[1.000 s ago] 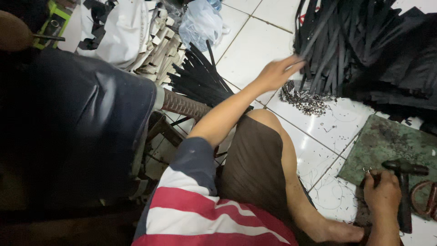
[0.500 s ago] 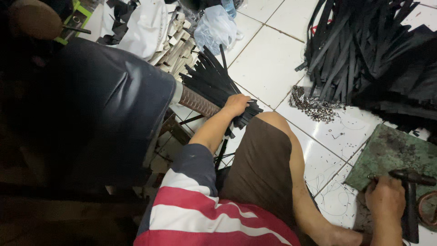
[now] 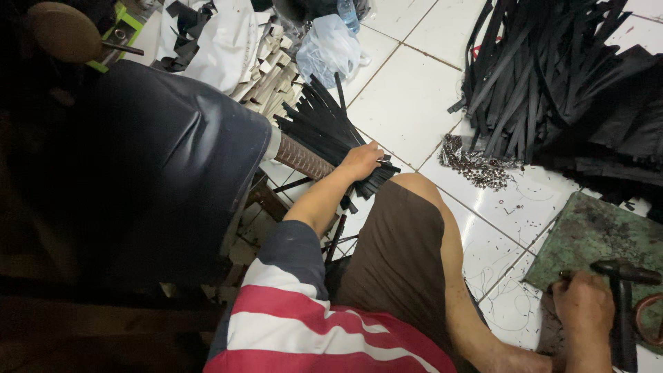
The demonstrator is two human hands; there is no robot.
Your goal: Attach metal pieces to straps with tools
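My left hand (image 3: 362,160) reaches out over my bare knee. Its curled fingers lie on a fanned stack of short black strips (image 3: 319,124) beside a dark padded seat, and they close on the near strips. A small glint of metal shows at the fingertips. My right hand (image 3: 583,300) is at the bottom right, fisted around the handle of a dark hammer (image 3: 623,273). The hammer rests over a worn green slab (image 3: 601,238) on the tiled floor.
A heap of small metal rivets (image 3: 476,166) lies on the white tiles between the knee and a big pile of long black straps (image 3: 552,76). A dark padded seat (image 3: 166,166) fills the left. Behind it are white cloth, pale offcuts (image 3: 266,69) and a clear plastic bag (image 3: 328,45).
My left hand has pulled back from the rivet heap to the stack of short black strips. My right hand stays on the hammer at the green slab.
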